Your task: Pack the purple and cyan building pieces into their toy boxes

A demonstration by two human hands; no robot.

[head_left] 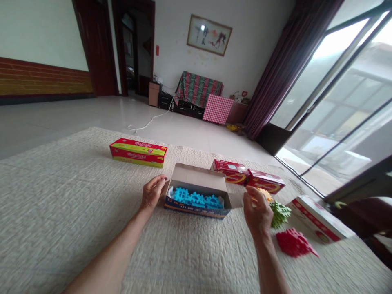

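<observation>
An open blue box sits on the cream textured mat, its long lid flap raised at the back. Inside lie several light-blue toothed plastic pieces. At the box's left end, my left hand has its fingers closed at the side flap. The right side flap sticks outward, and my right hand is beside its outer end with fingers curled; whether they grip it is hard to tell. Just behind that hand are orange pieces. Green pieces and red pieces lie to its right.
A red and yellow-green box stands at the back left of the mat. Two dark red boxes are behind the blue box. At the right lies a white and red box. A white cable runs over the floor.
</observation>
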